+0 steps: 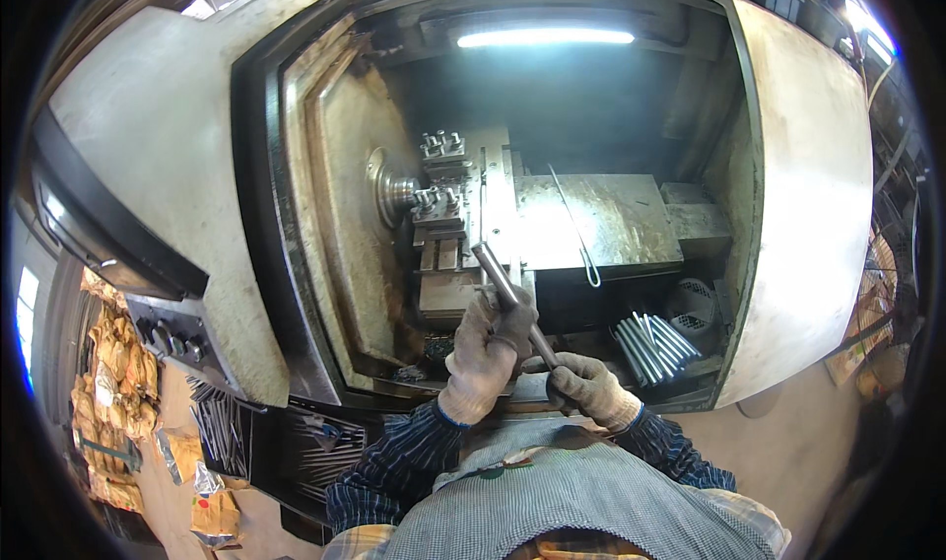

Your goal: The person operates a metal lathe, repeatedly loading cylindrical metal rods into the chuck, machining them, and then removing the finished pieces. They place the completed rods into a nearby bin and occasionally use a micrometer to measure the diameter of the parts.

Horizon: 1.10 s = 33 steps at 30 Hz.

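Note:
Both of my hands wear soiled white work gloves and grip one metal rod, held slanting in front of the open lathe. My left hand wraps around the rod's middle, and its upper end sticks out past the fingers. Lower down and to the right, my right hand closes on the other end. Beyond the rod stand the lathe's chuck or spindle nose and two tool holders, the nearer tool holder beside the spindle. Parts of the rod are hidden by the gloves.
On the flat carriage cover lies a thin hooked rod. A stack of shiny rods rests at the machine's lower right. Control knobs sit on the left panel. More rods fill a bin at lower left, near brown sacks.

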Tool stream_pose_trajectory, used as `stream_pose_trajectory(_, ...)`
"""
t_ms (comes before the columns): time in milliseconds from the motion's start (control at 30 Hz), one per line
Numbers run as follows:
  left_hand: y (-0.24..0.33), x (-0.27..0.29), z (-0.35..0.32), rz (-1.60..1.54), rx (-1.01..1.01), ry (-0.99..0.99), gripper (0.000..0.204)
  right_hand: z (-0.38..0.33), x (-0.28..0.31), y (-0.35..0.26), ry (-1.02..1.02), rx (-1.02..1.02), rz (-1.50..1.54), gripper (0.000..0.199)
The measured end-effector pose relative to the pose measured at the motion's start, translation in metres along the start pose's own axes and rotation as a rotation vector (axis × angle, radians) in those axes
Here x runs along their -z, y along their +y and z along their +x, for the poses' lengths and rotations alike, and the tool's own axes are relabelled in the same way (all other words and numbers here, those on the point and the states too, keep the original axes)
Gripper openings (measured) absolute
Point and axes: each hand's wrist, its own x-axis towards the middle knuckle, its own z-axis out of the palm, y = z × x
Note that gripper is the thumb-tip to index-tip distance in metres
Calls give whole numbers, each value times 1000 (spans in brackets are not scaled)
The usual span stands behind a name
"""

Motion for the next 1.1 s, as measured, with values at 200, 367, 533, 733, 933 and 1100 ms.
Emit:
stream_pose_trajectory(200,14,-11,41,-185,-68,6,53,-1,21,12,-24,-83,128,62)
stream_pose_trajectory(367,16,7,55,-195,-101,-125,60,8,19,38,-100,-34,170,66)
stream_pose_trajectory(533,10,12,75,-350,-217,-317,51,8,7,11,78,-11,95,67)
stream_pose_trajectory(733,4,24,145,55,-632,-16,28,-8,20,19,292,-67,13,80)
stream_pose_trajectory(933,20,46,263,842,-232,258,46,-23,13,24,425,-7,22,79)
stream_pose_trajectory(1100,-26,113,317,1706,160,149,53,-27,30,39,473,-62,-24,78)
